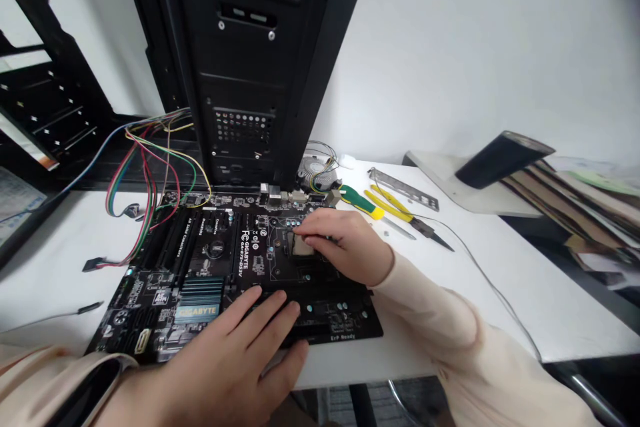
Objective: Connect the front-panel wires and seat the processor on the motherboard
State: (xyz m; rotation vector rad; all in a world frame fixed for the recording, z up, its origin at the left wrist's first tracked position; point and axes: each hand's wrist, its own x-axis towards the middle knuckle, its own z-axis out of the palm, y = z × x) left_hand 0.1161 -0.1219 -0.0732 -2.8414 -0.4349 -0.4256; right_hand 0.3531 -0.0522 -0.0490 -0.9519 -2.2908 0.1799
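Well, a small square pale part (301, 245), perhaps a processor or a socket cover, I cannot tell which, sits at the socket area in the upper right of the black Gigabyte motherboard (260, 267). The right hand (345, 247) is the nearer hand: it lies just to the right of the part, and its fingertips (299, 230) are closed around the part's edges, though I cannot see if they clamp it firmly. The part is nearly square, so it shows no clear long axis. The left hand (235, 353) is farther, resting on the board's lower edge with fingers apart. The board lies flat on the white tabletop (500, 293). Behind it stands a black computer case (240, 67), and coloured wires (150, 173) hang at its left. To the right lie a green-handled screwdriver (357, 201), yellow-handled pliers (390, 208), a metal I/O shield (404, 188) and a CPU cooler (317, 172).
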